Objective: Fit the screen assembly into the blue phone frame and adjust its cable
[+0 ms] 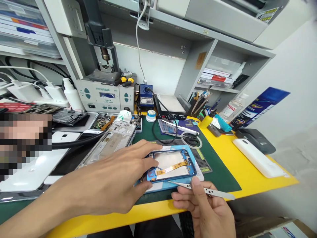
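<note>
We see our left hand (106, 178) spread over one end of the phone (170, 158), thumb by its near left corner and index finger resting on its frame; we cannot tell how firmly it presses. Our right hand (208, 205) pinches the tweezers (215, 192) between thumb and fingers. Their tip points left, just beside the phone's near edge; whether it touches, we cannot tell.

The phone lies face-open between our hands, a little beyond the right one, with a ribbon (172, 168) running across it. Under it we see a blue pad (159, 187), then a grey perforated mat (204, 163) and a green mat (223, 178) on the yellow tabletop (250, 158).

Just beyond our left hand leans the silver shell (112, 138); to that hand's left is a white back (37, 165), partly hidden by a blurred patch. Beyond our right hand, past the phone, we find the scissors (191, 140), and farther off a yellow bottle (206, 121). Well to that hand's right lies a white case (257, 157). Far beyond our left hand stands the station (106, 96).
</note>
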Action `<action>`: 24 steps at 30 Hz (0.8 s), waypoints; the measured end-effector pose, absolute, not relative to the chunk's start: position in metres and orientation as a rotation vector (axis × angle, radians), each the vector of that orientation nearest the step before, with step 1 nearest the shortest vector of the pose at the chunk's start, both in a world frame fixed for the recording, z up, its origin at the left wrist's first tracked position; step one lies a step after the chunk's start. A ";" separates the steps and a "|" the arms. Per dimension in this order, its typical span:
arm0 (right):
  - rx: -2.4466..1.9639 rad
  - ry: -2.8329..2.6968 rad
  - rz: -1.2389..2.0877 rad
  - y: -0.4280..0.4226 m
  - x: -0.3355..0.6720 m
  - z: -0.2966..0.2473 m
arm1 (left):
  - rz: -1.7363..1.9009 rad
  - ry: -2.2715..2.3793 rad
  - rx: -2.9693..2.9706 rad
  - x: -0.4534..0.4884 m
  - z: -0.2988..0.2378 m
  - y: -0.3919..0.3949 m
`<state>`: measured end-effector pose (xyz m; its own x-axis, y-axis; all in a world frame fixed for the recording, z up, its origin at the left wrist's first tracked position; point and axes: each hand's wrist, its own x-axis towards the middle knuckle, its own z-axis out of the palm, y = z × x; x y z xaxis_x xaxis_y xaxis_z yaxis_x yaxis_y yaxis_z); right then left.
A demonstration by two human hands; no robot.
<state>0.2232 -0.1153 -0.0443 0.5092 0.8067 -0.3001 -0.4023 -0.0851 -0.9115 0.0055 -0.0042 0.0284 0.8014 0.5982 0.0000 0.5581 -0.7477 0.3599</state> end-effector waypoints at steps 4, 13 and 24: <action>-1.310 -0.406 1.033 -0.114 0.222 -0.045 | 0.138 0.867 2.645 0.007 0.031 -0.004; -1.336 -0.412 1.018 -0.111 0.215 -0.041 | 0.073 0.875 2.666 0.010 0.033 -0.007; -1.297 -0.381 1.039 -0.111 0.219 -0.045 | 0.113 0.884 2.621 0.010 0.030 -0.006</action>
